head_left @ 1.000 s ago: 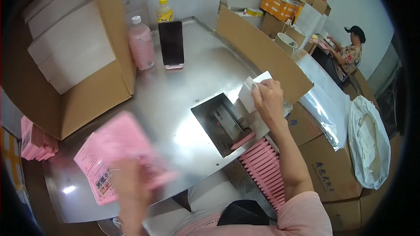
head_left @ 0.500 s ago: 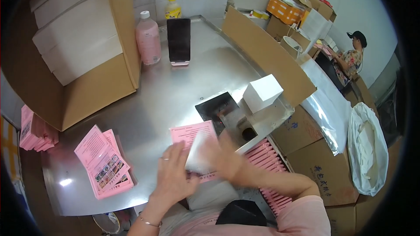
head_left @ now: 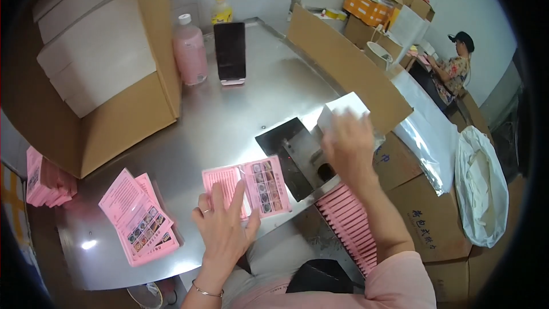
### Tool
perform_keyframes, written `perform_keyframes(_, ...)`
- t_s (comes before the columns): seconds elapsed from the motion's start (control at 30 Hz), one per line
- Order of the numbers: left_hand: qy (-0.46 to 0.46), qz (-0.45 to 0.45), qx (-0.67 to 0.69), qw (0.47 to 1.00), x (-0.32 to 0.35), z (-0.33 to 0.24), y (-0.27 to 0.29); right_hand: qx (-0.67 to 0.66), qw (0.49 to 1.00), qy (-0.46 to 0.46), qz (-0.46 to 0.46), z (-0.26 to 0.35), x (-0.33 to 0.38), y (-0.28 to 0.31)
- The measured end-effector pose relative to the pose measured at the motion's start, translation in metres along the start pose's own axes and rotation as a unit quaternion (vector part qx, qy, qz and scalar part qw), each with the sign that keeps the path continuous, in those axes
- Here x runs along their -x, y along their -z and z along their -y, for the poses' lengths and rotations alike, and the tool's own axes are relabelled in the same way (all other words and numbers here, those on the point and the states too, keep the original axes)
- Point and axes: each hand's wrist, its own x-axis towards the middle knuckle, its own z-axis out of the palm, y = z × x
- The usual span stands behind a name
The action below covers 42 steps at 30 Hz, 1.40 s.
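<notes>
Your left hand (head_left: 223,226) lies flat with fingers spread on the lower edge of a pink leaflet (head_left: 247,186), pressing it to the steel counter (head_left: 229,114); it grips nothing. The leaflet lies open at the counter's near edge, at about 6 o'clock from the dark phone (head_left: 230,52) standing at the far side. Your fingers cover part of its left page.

Your right hand (head_left: 349,143) is blurred. It rests against a small white box (head_left: 342,109) at about 2 o'clock from the leaflet. You cannot tell from this view whether the fingers close around the box or only touch it, and the hand hides the box's lower part.

Just at 9 o'clock of that hand a dark metal fixture (head_left: 291,154) sits on the counter; its right portion is covered by your hand.

A stack of pink leaflets (head_left: 137,220) lies at 9 o'clock from your left hand, well apart from it. A row of pink packets (head_left: 349,223) stands below the counter edge, partly hidden by your right forearm. A pink bottle (head_left: 190,50) stands just left of the phone. A large cardboard carton (head_left: 97,68) holding white boxes is cut off at the picture's left rim.
</notes>
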Motion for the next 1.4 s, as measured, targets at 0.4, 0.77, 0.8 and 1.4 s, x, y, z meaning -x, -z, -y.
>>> perform_keyframes(0.4,-0.019,0.020,0.013,1.000,-0.013,-0.010,0.004,-0.105,0.989,-0.106,0.023,-0.062,0.010,-0.043)
perform_keyframes(0.77,-0.057,0.070,0.117,0.989,-0.015,0.007,0.018,-0.359,0.876,0.316,0.062,0.088,0.093,0.008)
perform_keyframes(0.8,-0.079,0.059,0.113,0.989,-0.014,0.005,0.014,-0.335,0.899,0.272,0.071,0.085,0.084,-0.012)
perform_keyframes(1.4,-0.001,0.039,0.114,0.993,-0.014,-0.004,0.000,-0.506,0.850,0.092,0.119,0.069,0.051,0.003)
